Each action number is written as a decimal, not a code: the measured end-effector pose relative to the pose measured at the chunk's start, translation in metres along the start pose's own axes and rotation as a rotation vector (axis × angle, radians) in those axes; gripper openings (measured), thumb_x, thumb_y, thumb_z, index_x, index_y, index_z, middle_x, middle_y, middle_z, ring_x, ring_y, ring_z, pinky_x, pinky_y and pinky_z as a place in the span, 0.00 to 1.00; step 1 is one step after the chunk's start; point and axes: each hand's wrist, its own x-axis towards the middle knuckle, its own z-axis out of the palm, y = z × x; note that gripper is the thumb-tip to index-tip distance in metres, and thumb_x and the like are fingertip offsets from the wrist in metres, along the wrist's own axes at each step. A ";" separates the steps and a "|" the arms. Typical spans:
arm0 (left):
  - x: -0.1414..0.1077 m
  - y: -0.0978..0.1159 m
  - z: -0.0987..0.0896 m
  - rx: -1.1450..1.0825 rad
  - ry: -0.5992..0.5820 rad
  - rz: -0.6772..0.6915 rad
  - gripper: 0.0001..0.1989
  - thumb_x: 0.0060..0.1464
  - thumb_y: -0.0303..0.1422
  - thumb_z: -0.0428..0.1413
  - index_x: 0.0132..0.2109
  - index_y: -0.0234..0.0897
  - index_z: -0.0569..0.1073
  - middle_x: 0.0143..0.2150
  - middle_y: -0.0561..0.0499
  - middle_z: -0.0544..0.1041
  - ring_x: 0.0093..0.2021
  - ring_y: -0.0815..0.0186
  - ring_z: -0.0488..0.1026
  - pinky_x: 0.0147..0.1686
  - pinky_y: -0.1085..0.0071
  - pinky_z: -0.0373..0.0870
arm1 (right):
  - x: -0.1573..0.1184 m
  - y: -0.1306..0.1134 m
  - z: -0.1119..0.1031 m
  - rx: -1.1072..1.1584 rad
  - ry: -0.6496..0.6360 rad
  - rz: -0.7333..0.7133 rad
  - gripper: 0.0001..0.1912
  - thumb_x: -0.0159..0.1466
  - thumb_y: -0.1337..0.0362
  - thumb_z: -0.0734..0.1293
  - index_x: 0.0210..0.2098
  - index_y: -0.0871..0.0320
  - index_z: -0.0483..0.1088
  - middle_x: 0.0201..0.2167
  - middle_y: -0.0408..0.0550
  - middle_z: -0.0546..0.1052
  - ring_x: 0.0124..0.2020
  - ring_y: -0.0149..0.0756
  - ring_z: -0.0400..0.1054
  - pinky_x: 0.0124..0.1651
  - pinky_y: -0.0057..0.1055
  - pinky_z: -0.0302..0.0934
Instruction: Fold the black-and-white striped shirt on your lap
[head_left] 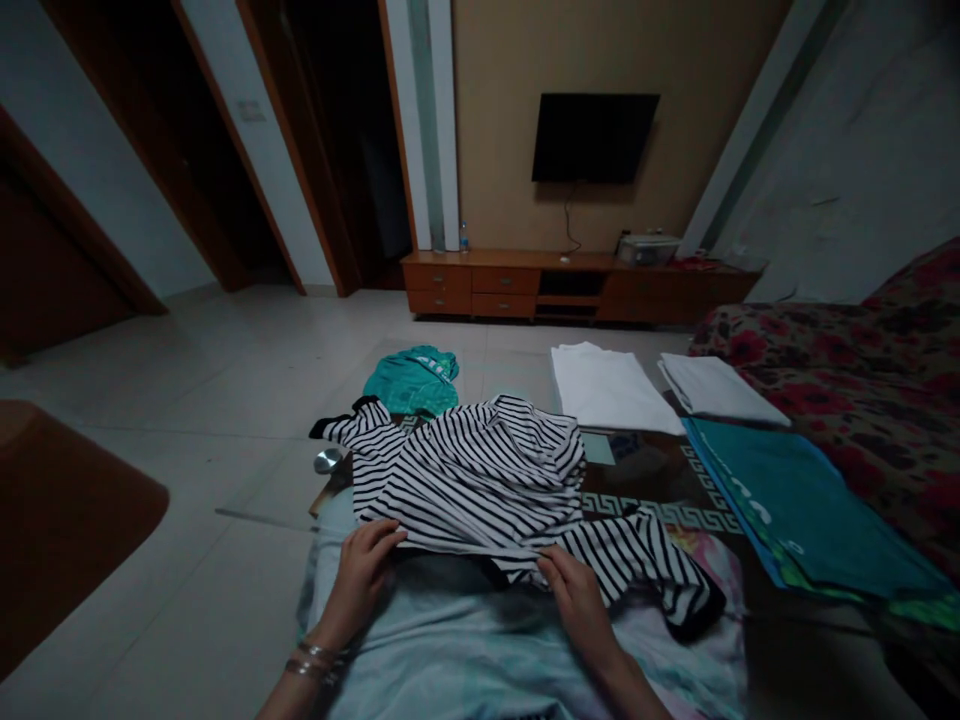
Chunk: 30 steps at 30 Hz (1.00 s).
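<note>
A black-and-white striped shirt (465, 470) lies spread over the table in front of me, its black-cuffed sleeves reaching out to the far left and near right. My left hand (367, 555) pinches the shirt's near edge at the left. Farther right along that same edge, my right hand (574, 590) grips the fabric between thumb and fingers. Between the two hands the edge is drawn fairly straight. Beneath it lies a pale blue-green patterned cloth (450, 650), partly covered by the shirt.
Beyond the shirt sits a crumpled teal garment (412, 380). Folded white cloths (611, 385) and a folded teal garment (810, 500) lie to the right, near a floral sofa (825, 350). A round metal object (328, 461) rests by the left sleeve. A brown seat-like object (67, 520) stands left.
</note>
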 end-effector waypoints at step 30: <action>0.187 0.126 -0.205 -0.464 0.065 -0.204 0.15 0.48 0.41 0.52 0.36 0.33 0.70 0.27 0.53 0.72 0.28 0.67 0.67 0.25 0.75 0.65 | 0.240 -0.166 -0.266 -0.450 0.463 -0.411 0.13 0.63 0.69 0.60 0.41 0.63 0.74 0.40 0.53 0.77 0.43 0.40 0.68 0.47 0.38 0.61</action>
